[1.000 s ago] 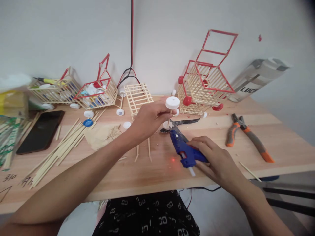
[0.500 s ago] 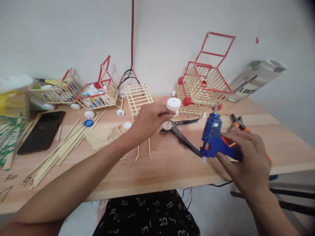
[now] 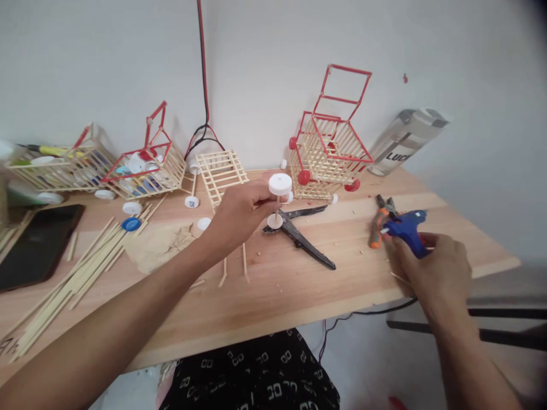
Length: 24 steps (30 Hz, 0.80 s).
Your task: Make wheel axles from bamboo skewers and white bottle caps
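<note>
My left hand [image 3: 239, 213] is closed on a thin stick axle with a white cap wheel [image 3: 280, 184] at its top and a smaller white wheel [image 3: 274, 221] at its bottom, held upright above the wooden table [image 3: 299, 279]. My right hand [image 3: 431, 267] grips a blue glue gun [image 3: 405, 228] near the table's right edge, close to orange-handled pliers [image 3: 378, 225]. Black scissors [image 3: 301, 239] lie on the table between my hands.
A red-framed stick cart [image 3: 331, 145] stands at the back by the wall, a silver pack [image 3: 404, 139] leaning beside it. More stick carts [image 3: 145, 165] with caps, a flat stick grid [image 3: 220, 171], loose sticks [image 3: 89, 262], a phone [image 3: 34, 245] and brown paper [image 3: 158, 250] lie to the left.
My right hand lifted the glue gun from the table's middle and carried it right, toward the pliers. The view swung right. My left hand kept holding the wheel axle.
</note>
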Each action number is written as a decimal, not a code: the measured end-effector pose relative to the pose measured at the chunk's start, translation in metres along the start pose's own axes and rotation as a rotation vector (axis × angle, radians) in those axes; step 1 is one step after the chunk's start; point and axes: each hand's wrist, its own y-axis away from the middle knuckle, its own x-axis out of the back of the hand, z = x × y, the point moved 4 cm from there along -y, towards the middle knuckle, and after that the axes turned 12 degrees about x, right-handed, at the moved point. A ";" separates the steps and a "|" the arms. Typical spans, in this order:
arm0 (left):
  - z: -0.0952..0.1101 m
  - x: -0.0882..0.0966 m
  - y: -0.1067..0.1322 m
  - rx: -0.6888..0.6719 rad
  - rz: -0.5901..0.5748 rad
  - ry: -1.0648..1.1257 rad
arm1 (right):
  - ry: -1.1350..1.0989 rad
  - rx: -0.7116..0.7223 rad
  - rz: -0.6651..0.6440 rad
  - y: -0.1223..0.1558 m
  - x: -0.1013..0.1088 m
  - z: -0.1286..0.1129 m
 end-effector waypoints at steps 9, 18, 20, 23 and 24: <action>-0.001 0.001 -0.001 -0.020 -0.005 0.023 | 0.084 -0.054 -0.165 -0.004 -0.004 -0.010; -0.004 -0.001 0.000 -0.003 -0.016 0.029 | -0.112 0.299 0.141 -0.008 0.029 -0.038; -0.002 -0.001 0.001 0.005 -0.026 0.036 | -0.307 0.464 0.091 -0.008 0.036 -0.071; 0.002 0.002 0.001 0.003 -0.044 0.025 | -0.574 0.668 -0.043 -0.004 0.042 -0.125; 0.004 0.003 0.001 0.000 -0.049 0.021 | -0.645 0.717 -0.088 -0.004 0.042 -0.141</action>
